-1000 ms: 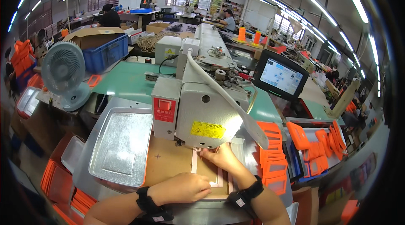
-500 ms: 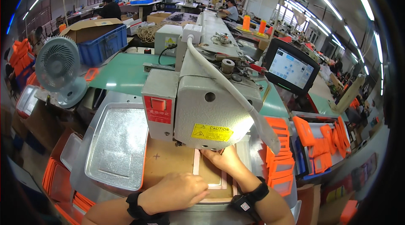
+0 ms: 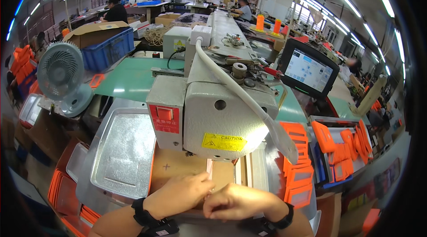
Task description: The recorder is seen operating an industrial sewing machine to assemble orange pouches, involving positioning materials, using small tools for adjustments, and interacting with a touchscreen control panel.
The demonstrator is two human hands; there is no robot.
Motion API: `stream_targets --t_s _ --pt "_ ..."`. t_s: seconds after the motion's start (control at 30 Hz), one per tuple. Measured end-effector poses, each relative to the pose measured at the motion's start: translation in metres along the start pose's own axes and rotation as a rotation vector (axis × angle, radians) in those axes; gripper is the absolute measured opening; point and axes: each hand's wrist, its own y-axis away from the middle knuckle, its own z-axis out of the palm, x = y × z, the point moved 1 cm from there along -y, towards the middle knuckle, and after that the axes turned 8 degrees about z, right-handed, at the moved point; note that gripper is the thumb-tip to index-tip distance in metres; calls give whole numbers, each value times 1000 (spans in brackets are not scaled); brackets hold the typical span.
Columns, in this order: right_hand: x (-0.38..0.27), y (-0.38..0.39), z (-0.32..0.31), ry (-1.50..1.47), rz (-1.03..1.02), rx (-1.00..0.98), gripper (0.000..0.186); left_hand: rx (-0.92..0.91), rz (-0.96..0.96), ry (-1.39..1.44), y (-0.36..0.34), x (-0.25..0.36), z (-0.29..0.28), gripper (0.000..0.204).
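Before the grey sewing machine head (image 3: 224,117), my two hands meet over the front part of a brown template board (image 3: 171,159). My left hand (image 3: 184,192) has its fingers curled and pinched together. Close against it, my right hand (image 3: 240,201) is bent with its fingers folded in. Whatever the fingertips hold, if anything, is too small or hidden. A pale strip (image 3: 238,172) runs along the board's right part, under the machine head. Left of the board lies a rectangular, shiny translucent panel (image 3: 122,152) with an orange edge.
Orange frames with clear windows (image 3: 298,172) overlap at the right, beside a bin of orange pieces (image 3: 327,179). A touchscreen (image 3: 308,69) stands behind. At left are a fan (image 3: 61,74), a blue crate (image 3: 109,50) and stacked orange-edged pieces (image 3: 62,192). Other people sit far back.
My right hand has drawn back from under the machine head toward me, beside my left hand. My left hand has shifted slightly, its fingers now meeting the right hand's.
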Motion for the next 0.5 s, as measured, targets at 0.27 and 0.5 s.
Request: stream_targets --t_s 0.27,0.5 --pt "-1 9 7 125 -182 -165 28 333 -750 632 -1 -35 -23 16" --pt "16 2 0 70 66 -484 32 909 -717 1367 1 -57 -20 23"
